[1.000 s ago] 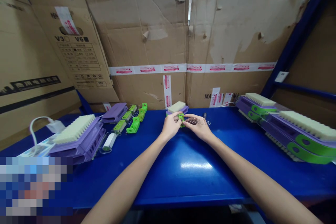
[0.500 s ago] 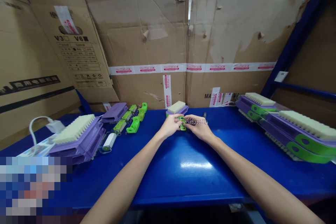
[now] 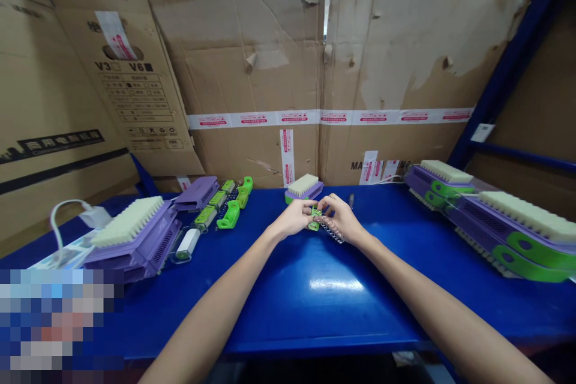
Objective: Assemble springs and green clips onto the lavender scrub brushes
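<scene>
My left hand [image 3: 294, 219] is closed on a small green plastic bracket [image 3: 314, 225], held just above the blue table. A thin metal coil spring [image 3: 332, 230] runs from the bracket's face and slants down to the right. My right hand [image 3: 342, 220] pinches at the spring's near end against the bracket; its fingertips partly hide the exact contact. Just behind my hands lies a purple and green brush [image 3: 304, 188] with cream bristles facing up.
Left on the table [image 3: 279, 312] stand stacked purple brush bodies [image 3: 135, 240], green brackets [image 3: 229, 216], several springs and a clear-cased white piece [image 3: 188, 244]. Stacked purple-green brushes [image 3: 504, 228] are at right. A small dark tool [image 3: 351, 200] lies beyond my right hand. Cardboard [image 3: 252, 72] walls the back.
The spring has swung from pointing level to the right to slanting down. My right hand has turned, its fingers now raised over the bracket. My left hand stays put.
</scene>
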### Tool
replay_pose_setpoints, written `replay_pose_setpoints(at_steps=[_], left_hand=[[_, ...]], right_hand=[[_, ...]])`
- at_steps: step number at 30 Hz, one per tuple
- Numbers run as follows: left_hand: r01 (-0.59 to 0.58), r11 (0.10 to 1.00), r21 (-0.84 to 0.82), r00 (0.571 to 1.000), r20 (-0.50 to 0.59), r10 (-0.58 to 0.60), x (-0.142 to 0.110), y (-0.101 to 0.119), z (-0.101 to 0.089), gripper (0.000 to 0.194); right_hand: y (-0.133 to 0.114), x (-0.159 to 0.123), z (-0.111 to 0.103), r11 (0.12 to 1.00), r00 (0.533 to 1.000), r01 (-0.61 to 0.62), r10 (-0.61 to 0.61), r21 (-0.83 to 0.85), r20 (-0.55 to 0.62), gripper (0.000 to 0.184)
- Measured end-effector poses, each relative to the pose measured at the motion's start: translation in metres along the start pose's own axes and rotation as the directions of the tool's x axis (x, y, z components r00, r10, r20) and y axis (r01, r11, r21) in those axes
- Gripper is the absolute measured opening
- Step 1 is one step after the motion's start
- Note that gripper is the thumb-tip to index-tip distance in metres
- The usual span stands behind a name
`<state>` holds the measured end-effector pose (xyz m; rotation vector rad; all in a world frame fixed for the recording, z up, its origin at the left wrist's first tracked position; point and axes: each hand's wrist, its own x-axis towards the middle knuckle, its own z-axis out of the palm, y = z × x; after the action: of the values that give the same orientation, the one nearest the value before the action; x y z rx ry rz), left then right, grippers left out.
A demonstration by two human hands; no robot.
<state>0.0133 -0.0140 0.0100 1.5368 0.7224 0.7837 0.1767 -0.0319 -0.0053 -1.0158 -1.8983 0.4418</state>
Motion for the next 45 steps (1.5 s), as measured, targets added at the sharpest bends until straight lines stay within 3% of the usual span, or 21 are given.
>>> replay_pose_setpoints(at_steps=[5,13,22,28,31,35,40,45], left_hand=[[0.002,0.998,0.069,0.999,0.043,-0.005,-0.002,0.004,0.002,0.036],[-0.028,0.996,0.090,0.999,0.018,0.027,0.000,0.004,0.002,0.030],[0.129,0.989,-0.079,0.990,-0.042,-0.132,-0.002,0.002,-0.003,0.053],[0.146,0.979,-0.140,0.988,-0.029,-0.152,-0.003,0.004,-0.007,0.065],[0.138,0.980,-0.143,0.987,-0.057,-0.147,-0.002,0.002,-0.007,0.064],[0.094,0.985,-0.142,0.987,-0.116,-0.111,-0.003,0.001,-0.006,0.056],[0.068,0.986,-0.150,0.986,-0.143,-0.090,-0.004,0.003,-0.002,0.054],[0.104,0.971,-0.216,0.974,-0.175,-0.143,-0.004,0.005,-0.001,0.057]], right_hand=[[-0.004,0.000,0.002,1.000,0.999,-0.022,0.022,0.006,0.024,0.016],[-0.002,0.002,0.007,0.999,0.999,-0.034,0.034,-0.019,0.014,0.009],[-0.001,0.002,0.001,1.000,0.999,-0.016,0.017,-0.019,0.036,0.008],[0.002,0.001,-0.002,1.000,0.999,0.006,-0.005,-0.018,0.043,0.006],[0.002,0.001,0.001,1.000,0.999,-0.005,0.006,-0.022,0.031,0.012],[-0.002,-0.001,0.006,0.999,1.000,0.005,-0.004,-0.050,0.008,0.039],[-0.008,0.001,0.005,0.999,0.992,0.024,-0.029,-0.049,-0.119,0.021],[-0.006,0.003,0.003,0.994,0.984,-0.091,0.099,0.061,-0.150,0.029]])
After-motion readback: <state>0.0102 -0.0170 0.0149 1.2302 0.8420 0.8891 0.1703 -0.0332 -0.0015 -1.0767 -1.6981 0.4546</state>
